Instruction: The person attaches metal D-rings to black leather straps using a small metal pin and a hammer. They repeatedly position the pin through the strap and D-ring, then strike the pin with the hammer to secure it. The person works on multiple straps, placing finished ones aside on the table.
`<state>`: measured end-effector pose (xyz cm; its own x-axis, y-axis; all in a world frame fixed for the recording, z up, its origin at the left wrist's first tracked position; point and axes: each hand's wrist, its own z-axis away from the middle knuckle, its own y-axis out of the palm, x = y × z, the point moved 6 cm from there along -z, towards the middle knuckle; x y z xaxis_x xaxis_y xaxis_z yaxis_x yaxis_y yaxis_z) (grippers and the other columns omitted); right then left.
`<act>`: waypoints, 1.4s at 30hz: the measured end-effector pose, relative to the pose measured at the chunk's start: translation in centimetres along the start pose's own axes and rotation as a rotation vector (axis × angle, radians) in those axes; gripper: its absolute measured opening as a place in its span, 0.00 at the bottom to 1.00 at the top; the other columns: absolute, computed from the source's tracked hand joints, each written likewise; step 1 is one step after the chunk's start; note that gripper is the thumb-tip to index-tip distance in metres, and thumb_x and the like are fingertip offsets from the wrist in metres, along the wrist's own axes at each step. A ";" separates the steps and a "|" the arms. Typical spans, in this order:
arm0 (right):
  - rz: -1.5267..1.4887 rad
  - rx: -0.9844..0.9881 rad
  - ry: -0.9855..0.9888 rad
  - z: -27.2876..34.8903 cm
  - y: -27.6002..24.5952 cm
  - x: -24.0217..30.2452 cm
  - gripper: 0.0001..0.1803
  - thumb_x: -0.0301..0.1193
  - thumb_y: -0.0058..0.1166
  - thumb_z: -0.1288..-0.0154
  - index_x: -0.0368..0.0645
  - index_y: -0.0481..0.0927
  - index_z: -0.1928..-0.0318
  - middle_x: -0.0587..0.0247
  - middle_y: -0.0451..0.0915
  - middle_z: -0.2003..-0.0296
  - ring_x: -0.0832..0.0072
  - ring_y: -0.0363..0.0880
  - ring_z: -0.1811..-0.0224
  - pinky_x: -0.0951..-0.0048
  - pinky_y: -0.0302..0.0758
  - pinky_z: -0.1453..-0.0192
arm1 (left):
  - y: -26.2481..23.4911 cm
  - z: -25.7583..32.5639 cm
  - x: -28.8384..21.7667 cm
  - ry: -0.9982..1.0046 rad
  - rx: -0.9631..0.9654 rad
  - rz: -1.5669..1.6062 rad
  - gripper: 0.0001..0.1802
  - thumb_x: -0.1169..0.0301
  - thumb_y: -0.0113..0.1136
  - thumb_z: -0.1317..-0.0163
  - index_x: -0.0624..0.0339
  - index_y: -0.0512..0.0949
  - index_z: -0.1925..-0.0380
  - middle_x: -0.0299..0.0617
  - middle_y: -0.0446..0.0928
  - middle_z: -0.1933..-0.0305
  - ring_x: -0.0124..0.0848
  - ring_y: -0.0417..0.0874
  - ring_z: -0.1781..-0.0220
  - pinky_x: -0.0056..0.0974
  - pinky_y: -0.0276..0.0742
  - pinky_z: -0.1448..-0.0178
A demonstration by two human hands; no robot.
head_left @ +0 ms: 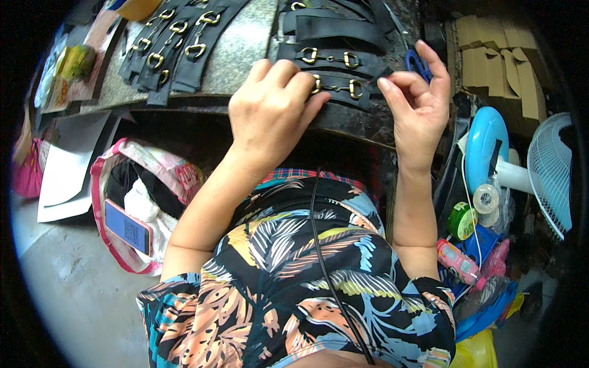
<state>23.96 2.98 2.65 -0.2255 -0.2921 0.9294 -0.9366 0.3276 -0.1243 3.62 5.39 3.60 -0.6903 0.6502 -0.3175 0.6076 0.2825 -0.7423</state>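
Several black straps with gold metal buckles lie on a dark worktable [245,46]. My left hand [273,110] rests knuckles-up on the left end of the nearest black strap [337,86], pressing it at the table's near edge. My right hand [417,104] is turned palm-up at that strap's right end, with thumb and forefinger pinched at its tip and the little finger raised. Just beyond lies a second strap [331,58]. A blue scissors handle [416,61] shows behind my right fingers. A fanned row of similar straps [178,43] sits at the table's far left.
A pink-rimmed bag [104,202] with a phone [129,230] on it stands on the floor at left, beside white sheets [67,172]. At right are a light-blue fan [549,172], tape rolls [486,197], a green roll [461,221] and folded cardboard boxes [497,61].
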 end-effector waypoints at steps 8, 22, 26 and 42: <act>0.315 0.047 0.079 3.3 -2.8 -1.3 0.40 0.17 0.68 0.37 0.41 0.67 0.25 0.70 0.84 0.65 0.87 0.78 0.64 0.84 0.75 0.55 | 2.4 0.8 -6.1 0.299 0.111 0.239 0.17 0.64 0.71 0.51 0.54 0.84 0.60 0.34 0.74 0.62 0.33 0.77 0.60 0.34 0.79 0.65; 0.510 0.259 -0.355 4.2 -4.1 2.2 0.18 0.42 0.63 0.33 0.52 0.90 0.46 0.61 0.81 0.42 0.58 0.73 0.41 0.58 0.70 0.35 | 4.6 0.6 -6.6 0.306 0.182 0.206 0.14 0.69 0.63 0.48 0.56 0.86 0.60 0.34 0.74 0.64 0.34 0.77 0.59 0.34 0.81 0.63; 0.837 0.224 -0.324 4.0 -3.6 1.0 0.20 0.45 0.63 0.34 0.52 0.90 0.45 0.66 0.81 0.41 0.61 0.73 0.41 0.57 0.67 0.35 | 4.5 0.6 -6.6 0.308 0.182 0.204 0.14 0.69 0.63 0.48 0.56 0.86 0.60 0.34 0.74 0.63 0.34 0.78 0.59 0.34 0.81 0.63; 0.816 0.258 -0.324 4.9 -3.6 0.2 0.25 0.59 0.52 0.28 0.60 0.92 0.49 0.66 0.80 0.34 0.60 0.70 0.35 0.54 0.59 0.29 | 2.7 2.3 -5.8 0.331 0.087 0.228 0.11 0.69 0.65 0.52 0.55 0.84 0.65 0.33 0.80 0.58 0.32 0.79 0.63 0.33 0.80 0.63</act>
<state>25.95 -2.68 1.56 -0.8717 -0.3084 0.3808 -0.4753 0.3436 -0.8099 8.43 0.78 2.08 -0.3698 0.8849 -0.2833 0.6853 0.0538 -0.7263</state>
